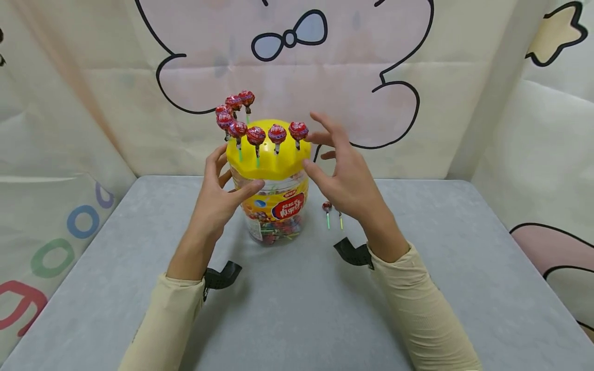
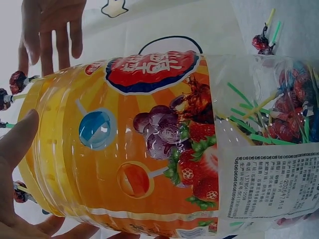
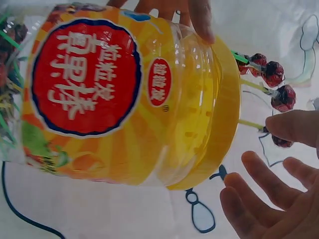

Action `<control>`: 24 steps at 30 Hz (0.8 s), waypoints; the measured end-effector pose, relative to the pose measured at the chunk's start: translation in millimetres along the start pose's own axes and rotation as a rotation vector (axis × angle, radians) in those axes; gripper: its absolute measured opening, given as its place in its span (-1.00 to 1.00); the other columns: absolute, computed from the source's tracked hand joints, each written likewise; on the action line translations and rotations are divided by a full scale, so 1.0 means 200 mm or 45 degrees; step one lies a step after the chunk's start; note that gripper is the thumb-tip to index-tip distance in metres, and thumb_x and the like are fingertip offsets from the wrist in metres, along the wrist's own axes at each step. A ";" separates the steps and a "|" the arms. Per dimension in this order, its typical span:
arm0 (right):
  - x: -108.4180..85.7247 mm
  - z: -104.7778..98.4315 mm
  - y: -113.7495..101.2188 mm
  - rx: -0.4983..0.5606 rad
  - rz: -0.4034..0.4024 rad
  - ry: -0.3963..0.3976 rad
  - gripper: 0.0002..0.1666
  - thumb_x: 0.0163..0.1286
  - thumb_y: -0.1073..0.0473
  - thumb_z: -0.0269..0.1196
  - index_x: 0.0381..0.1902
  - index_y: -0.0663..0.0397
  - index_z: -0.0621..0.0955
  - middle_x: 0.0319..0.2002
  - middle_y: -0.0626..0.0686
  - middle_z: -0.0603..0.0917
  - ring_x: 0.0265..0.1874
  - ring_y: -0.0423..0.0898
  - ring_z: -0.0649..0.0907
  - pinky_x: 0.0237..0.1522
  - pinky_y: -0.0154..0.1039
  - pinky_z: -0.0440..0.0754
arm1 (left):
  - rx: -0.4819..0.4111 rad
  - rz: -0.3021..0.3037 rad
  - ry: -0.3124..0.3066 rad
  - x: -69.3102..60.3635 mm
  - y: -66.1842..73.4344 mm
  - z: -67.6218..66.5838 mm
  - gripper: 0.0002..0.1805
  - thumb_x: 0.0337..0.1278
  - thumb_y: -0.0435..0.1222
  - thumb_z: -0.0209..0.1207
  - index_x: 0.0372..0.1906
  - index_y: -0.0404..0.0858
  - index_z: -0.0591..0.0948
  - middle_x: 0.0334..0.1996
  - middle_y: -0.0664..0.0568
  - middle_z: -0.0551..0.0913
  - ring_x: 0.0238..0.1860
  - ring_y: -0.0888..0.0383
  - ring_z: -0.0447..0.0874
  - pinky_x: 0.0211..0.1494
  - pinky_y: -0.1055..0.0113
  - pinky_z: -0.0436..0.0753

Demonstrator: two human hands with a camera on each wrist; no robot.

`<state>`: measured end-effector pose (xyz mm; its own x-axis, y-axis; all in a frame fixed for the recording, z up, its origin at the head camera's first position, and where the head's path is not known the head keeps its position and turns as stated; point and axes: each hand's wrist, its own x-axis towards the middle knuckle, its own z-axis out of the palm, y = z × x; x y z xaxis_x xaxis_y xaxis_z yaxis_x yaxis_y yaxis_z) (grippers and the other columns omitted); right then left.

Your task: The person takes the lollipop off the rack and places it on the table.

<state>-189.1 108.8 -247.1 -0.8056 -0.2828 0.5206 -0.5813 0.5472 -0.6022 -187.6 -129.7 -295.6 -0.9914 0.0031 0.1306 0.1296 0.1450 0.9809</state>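
A clear plastic candy jar [image 1: 293,198] with a yellow lid [image 1: 283,166] stands upright on the table, lollipops visible inside. Several red-wrapped lollipops [image 1: 256,136] stick up from holes along the lid's left and front edge. My left hand [image 1: 214,203] holds the jar at its upper left, thumb across the front and fingers round the side. To the right of the lid is my right hand [image 1: 347,178], its fingers spread and holding nothing. In the right wrist view, its thumb [image 3: 294,128] overlaps the lollipop nearest to it; whether they touch I cannot tell.
Two loose lollipops [image 1: 327,206] lie on the grey table [image 1: 287,309], right of the jar. A printed cloth backdrop [image 1: 287,87] rises behind the table's far edge. Black straps [image 1: 353,252] are at both wrists.
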 end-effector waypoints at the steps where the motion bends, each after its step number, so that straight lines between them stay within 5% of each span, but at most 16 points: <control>1: 0.01 0.00 -0.01 -0.020 -0.011 -0.007 -0.11 0.40 0.15 0.27 0.54 -0.34 0.11 0.26 0.04 0.58 0.25 -0.09 0.54 0.24 -0.09 0.54 | 0.003 -0.008 -0.004 0.00 0.00 0.00 0.01 0.13 -0.17 0.40 0.53 0.19 0.00 0.58 0.09 -0.04 0.53 -0.09 0.04 0.42 -0.27 0.35; 4: 0.02 0.01 -0.03 -0.086 -0.057 -0.030 -0.13 0.40 0.14 0.27 0.53 -0.37 0.13 0.24 0.07 0.59 0.08 -0.03 0.62 0.23 -0.08 0.54 | 0.011 -0.023 -0.016 0.00 -0.01 0.00 0.02 0.13 -0.16 0.40 0.53 0.19 0.00 0.58 0.09 -0.05 0.53 -0.10 0.03 0.41 -0.28 0.35; 11: 0.05 0.04 -0.02 -0.140 -0.127 0.010 -0.16 0.36 0.19 0.33 0.50 -0.32 0.24 0.10 0.05 0.65 0.10 -0.05 0.59 0.13 -0.12 0.59 | 0.049 -0.021 0.001 0.01 0.00 -0.01 0.02 0.12 -0.15 0.40 0.53 0.21 -0.01 0.59 0.09 -0.05 0.53 -0.11 0.04 0.40 -0.31 0.34; 15: 0.05 0.05 0.01 -0.101 -0.140 0.064 -0.19 0.36 0.21 0.32 0.48 -0.30 0.28 -0.10 0.05 0.69 -0.01 -0.09 0.61 0.09 -0.13 0.60 | 0.057 -0.025 -0.005 0.01 0.00 -0.02 0.03 0.12 -0.15 0.40 0.53 0.21 -0.02 0.59 0.09 -0.06 0.54 -0.12 0.03 0.40 -0.33 0.33; 24: 0.06 0.07 0.04 0.032 -0.278 0.146 -0.37 0.40 0.24 0.27 0.39 -0.16 0.41 -0.16 0.05 0.73 -0.11 -0.11 0.65 -0.05 -0.17 0.64 | 0.050 -0.007 -0.011 0.01 0.00 -0.02 0.02 0.12 -0.15 0.41 0.53 0.21 0.00 0.58 0.08 -0.03 0.52 -0.12 0.06 0.40 -0.30 0.35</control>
<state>-205.7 98.5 -254.8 -0.6434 -0.3003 0.7042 -0.7438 0.4628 -0.4823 -190.1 -133.0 -294.0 -0.9923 0.0111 0.1236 0.1235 0.1841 0.9751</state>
